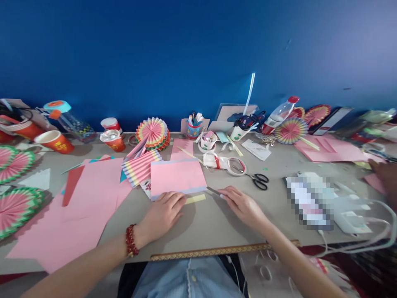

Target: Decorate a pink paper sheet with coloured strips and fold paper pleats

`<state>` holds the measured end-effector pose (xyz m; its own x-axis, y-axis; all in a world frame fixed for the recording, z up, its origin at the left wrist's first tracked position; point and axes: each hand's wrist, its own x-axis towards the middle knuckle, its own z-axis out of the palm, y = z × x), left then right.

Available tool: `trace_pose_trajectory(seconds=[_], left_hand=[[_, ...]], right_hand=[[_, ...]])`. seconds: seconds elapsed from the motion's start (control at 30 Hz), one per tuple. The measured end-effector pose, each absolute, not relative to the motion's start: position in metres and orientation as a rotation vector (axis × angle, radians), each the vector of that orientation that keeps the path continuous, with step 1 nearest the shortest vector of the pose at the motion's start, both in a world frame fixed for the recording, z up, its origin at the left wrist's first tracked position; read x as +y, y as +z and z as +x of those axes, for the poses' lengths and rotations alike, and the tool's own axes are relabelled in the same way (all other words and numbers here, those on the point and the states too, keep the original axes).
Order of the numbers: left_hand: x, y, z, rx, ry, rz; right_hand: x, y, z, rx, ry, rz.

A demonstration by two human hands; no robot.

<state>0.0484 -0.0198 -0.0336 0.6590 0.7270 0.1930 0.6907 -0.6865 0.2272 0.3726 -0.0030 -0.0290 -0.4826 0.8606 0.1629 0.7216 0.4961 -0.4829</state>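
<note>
A pink paper sheet (178, 176) with a pale blue edge lies on the grey table (211, 223) in front of me. My left hand (163, 213) rests at its near edge, fingers curled and pressing down on the fold, next to a yellow strip (195, 199). My right hand (243, 207) lies to the right of the sheet, fingers closed around a thin grey tool (214, 191) whose tip points at the sheet's corner. A red bead bracelet (130, 241) circles my left wrist.
Large pink sheets (77, 215) lie at the left, with pleated paper fans (18, 207) beyond. Black scissors (259, 180), tape rolls (235, 166), cups (113, 140), a bottle (279, 114) and more fans (153, 132) crowd the back. A white charger with cables (353, 215) sits at the right. Another person's hand (384, 176) shows at the far right.
</note>
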Motion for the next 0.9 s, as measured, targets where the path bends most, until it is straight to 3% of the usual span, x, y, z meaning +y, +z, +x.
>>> trace_pose_trajectory(seconds=[0.33, 0.9], left_hand=[[-0.019, -0.042, 0.056, 0.786, 0.201, 2.843], [-0.018, -0.043, 0.056, 0.745, 0.198, 2.780]], right_hand=[[-0.001, -0.033, 0.372, -2.549, 0.273, -1.356], [0.013, -0.027, 0.373, -2.679, 0.174, -1.185]])
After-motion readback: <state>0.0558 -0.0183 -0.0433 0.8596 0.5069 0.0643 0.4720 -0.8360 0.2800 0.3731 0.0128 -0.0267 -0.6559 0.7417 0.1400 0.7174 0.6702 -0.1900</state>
